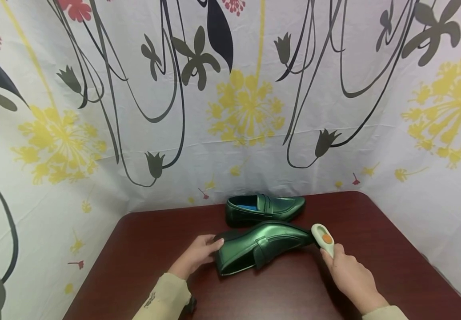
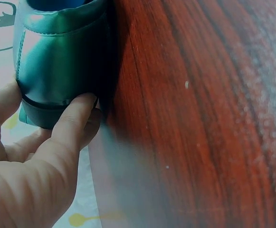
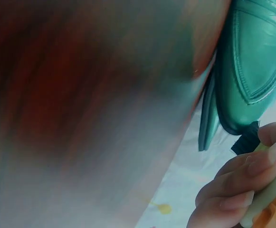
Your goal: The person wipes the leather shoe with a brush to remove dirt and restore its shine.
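A shiny green loafer [image 1: 282,235] is tipped on its side above the table, opening toward me. My left hand [image 1: 198,255] grips it at the heel; in the left wrist view the fingers [image 2: 73,118] curl under the heel's dark sole edge. With my right hand [image 1: 352,278] I hold a small brush [image 1: 323,236] that has a pale handle with an orange part. Its dark bristles [image 3: 247,138] meet the toe of the loafer in the right wrist view. The matching loafer [image 1: 284,207], blue inside, stands just behind the held one.
Under the shoes lies a dark red wood-grain table [image 1: 154,240] with rounded back corners. White cloth [image 1: 214,164] printed with flowers hangs behind it and along both sides. A small black object [image 1: 190,306] shows beside my left sleeve.
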The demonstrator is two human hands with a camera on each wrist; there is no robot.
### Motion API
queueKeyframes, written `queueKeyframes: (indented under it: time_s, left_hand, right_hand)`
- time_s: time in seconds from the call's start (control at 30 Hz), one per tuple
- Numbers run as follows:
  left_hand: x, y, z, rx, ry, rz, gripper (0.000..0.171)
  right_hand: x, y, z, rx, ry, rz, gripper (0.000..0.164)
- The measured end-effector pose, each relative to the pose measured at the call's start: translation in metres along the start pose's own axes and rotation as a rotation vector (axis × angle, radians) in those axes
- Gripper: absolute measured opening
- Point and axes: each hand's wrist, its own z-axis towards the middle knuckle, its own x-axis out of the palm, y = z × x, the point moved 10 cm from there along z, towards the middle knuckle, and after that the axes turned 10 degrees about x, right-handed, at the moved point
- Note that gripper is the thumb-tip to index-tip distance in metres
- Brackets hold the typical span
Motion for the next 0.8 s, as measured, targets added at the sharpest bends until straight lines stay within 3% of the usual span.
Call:
queueKeyframes:
  time_s: [0.63, 0.8]
  left_hand:
    - [-0.002, 0.003, 0.0, -0.002, 0.013, 0.005, 0.067]
    - [-0.001, 0.002, 0.0, -0.001, 0.015, 0.002, 0.067]
  right_hand:
    - [0.012, -0.003, 0.009, 0.034, 0.142, 0.111, 0.078]
    - [0.01, 0.001, 0.008, 0.031, 0.132, 0.122, 0.073]
